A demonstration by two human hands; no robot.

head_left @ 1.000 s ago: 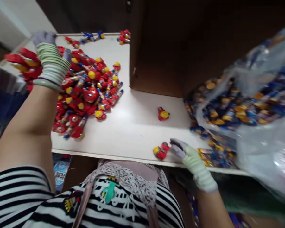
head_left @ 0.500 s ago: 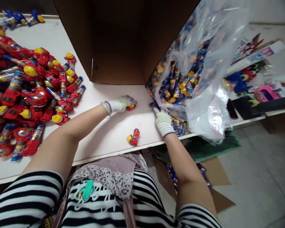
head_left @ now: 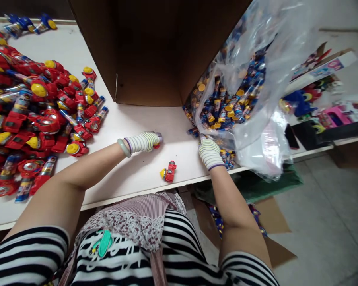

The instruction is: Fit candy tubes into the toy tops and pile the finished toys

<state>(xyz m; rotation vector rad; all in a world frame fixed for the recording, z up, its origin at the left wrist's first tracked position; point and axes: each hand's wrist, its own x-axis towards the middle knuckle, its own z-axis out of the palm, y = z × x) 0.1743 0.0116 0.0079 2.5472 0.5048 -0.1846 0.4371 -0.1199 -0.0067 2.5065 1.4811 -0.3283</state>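
My left hand (head_left: 144, 142), in a striped glove, is closed around a small red toy (head_left: 156, 146), mostly hidden by the fingers, above the middle of the white table. My right hand (head_left: 210, 153), gloved too, is at the front of the clear plastic bag (head_left: 241, 135) full of small blue tubes with yellow caps (head_left: 223, 113). Its fingertips are hidden at the bag's edge, so I cannot tell whether they hold a tube. Between my hands and nearer the table's front edge lies a loose red toy with a yellow tip (head_left: 169, 172).
A large pile of red toys with tubes (head_left: 44, 119) covers the left of the white table (head_left: 119, 182). An open cardboard box (head_left: 149, 87) stands at the back centre. Blue toys (head_left: 20, 24) lie far left. Below the right edge sits another open carton (head_left: 276, 214).
My left hand has moved left and slightly towards me with the red toy. My right hand has shifted a little to the right along the bag's front.
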